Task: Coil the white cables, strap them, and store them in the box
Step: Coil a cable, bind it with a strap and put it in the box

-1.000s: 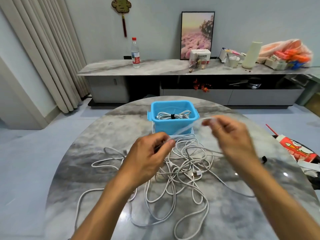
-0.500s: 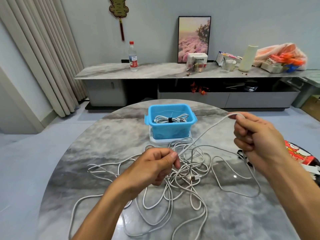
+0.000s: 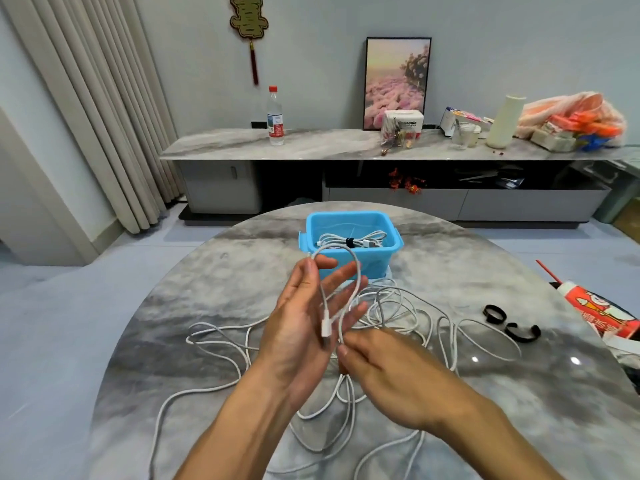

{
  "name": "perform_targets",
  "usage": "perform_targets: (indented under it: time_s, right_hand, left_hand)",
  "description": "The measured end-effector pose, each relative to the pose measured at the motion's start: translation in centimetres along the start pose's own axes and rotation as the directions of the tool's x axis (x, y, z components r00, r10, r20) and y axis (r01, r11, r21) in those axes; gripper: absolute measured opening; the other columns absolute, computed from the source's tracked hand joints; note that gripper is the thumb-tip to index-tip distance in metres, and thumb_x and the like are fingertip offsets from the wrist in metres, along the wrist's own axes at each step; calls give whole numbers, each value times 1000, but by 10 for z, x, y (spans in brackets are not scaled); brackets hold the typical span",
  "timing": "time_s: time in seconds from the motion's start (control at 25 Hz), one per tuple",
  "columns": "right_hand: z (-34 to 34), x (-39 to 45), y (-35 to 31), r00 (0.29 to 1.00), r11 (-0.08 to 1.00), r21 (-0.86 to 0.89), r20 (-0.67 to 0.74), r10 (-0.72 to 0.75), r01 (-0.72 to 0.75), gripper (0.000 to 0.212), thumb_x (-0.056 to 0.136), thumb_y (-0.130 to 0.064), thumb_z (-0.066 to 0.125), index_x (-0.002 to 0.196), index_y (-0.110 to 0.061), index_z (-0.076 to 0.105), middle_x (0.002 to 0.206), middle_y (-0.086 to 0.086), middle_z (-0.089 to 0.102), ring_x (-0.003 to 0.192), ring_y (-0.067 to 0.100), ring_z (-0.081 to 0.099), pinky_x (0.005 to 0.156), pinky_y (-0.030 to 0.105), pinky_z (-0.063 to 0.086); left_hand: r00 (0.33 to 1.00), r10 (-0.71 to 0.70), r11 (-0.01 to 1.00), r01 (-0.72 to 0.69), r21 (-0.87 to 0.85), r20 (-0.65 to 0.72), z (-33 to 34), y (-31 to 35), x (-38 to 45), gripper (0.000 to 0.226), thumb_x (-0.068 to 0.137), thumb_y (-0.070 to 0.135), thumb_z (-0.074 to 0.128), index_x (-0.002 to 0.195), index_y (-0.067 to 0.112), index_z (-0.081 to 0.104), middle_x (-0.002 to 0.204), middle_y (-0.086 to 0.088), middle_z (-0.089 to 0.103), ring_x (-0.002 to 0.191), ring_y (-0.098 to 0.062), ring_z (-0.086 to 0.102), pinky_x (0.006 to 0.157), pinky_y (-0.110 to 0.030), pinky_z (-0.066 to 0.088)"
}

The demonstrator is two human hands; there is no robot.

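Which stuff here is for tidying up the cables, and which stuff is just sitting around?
For the job:
- white cables tangled on the table
- cable loop over the left hand, fed by the right hand
- blue box, one strapped coil inside
- black straps

Just lying about:
- water bottle
- framed picture
- plastic bag

The left hand [image 3: 304, 327] is raised above the table [image 3: 194, 299], palm turned right, fingers straight and spread, with a cable [image 3: 349, 292] looped over them. The right hand [image 3: 391, 379] sits lower, nearer the table top, back up, its thumb and forefinger pinching the cable just beside the left palm. Both forearms reach in from the table's near edge.
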State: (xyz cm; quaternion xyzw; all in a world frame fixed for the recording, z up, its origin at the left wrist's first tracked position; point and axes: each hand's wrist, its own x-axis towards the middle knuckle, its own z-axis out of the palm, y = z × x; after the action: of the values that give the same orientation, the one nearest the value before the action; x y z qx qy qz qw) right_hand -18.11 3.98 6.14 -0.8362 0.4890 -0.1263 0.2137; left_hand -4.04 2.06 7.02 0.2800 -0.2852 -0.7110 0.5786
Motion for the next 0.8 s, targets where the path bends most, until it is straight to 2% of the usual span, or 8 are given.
perform_targets:
  time_s: [0.08, 0.2, 0.32, 0.36, 0.48, 0.56, 0.64, 0.8]
  right_hand:
    - [-2, 0, -2, 1000, 1000, 20, 13, -5, 5, 29, 103, -40, 38, 80, -23, 44, 85, -1, 60, 85, 25, 58, 77, 41, 47]
    - [1, 1, -1, 999, 999, 44, 34, -16, 15, 30, 102, -41, 41, 82, -23, 55, 86, -4, 66, 85, 19, 61, 77, 40, 48]
    - [-6, 1, 8, 997, 972, 231, 68, 37, -52, 22, 98, -43, 55, 83, -30, 63, 78, -14, 66, 71, 6, 60, 74, 38, 51]
    - [-11, 1, 14, 996, 924, 372, 2, 88, -82, 12, 94, -43, 61, 94, -32, 66, 82, -13, 68, 71, 6, 61, 75, 38, 53]
    - [-35, 0, 29, 950, 699, 714, -183, 252, -48, 31, 85, -26, 74, 114, -29, 66, 95, 0, 72, 74, 14, 64, 68, 32, 54]
    - [-41, -2, 30, 958, 600, 797, -215, 190, 60, 21, 82, -13, 76, 103, -17, 74, 88, 13, 71, 68, 16, 61, 62, 26, 53]
    - [-41, -3, 27, 973, 505, 857, -194, 128, 105, 16, 80, -19, 77, 93, -10, 75, 74, 14, 67, 60, 15, 58, 56, 24, 51]
    - [-38, 2, 28, 912, 516, 849, -297, 282, 117, 21, 92, -25, 62, 78, -14, 73, 59, 4, 57, 53, 14, 53, 48, 24, 47]
  left_hand:
    - [999, -14, 1000, 14, 6, 39, 2, 0, -1, 21, 90, 38, 53, 96, 23, 67, 117, -17, 69, 92, -29, 70, 74, -32, 58]
    - [1000, -18, 998, 16, 59, 23, 1, 4, 0, 25, 88, 34, 57, 106, 26, 73, 89, -8, 68, 59, -13, 52, 43, -17, 34]
    - [999, -34, 979, 26, 203, 36, -3, 4, 1, 26, 83, 36, 61, 102, 25, 75, 95, -8, 71, 59, -7, 45, 45, -16, 31]
    - [998, -34, 968, 21, 251, 47, -4, 4, 1, 26, 84, 37, 61, 102, 25, 75, 98, -8, 72, 58, -7, 46, 45, -15, 32]
    - [995, -45, 955, 17, 295, 90, -3, 0, 0, 29, 88, 37, 58, 109, 25, 73, 90, -6, 71, 55, -8, 49, 44, -16, 34]
    - [993, -40, 947, 4, 321, 107, -3, -2, -1, 30, 88, 37, 58, 111, 25, 73, 87, -5, 70, 55, -8, 50, 45, -16, 35]
    - [995, -19, 926, -21, 376, 101, -3, -3, -1, 29, 88, 38, 58, 108, 25, 74, 85, -5, 71, 59, -11, 55, 50, -18, 41]
    - [996, 58, 844, -88, 530, 72, -6, -6, 1, 25, 90, 35, 57, 90, 19, 75, 88, -5, 73, 81, -17, 64, 73, -26, 48]
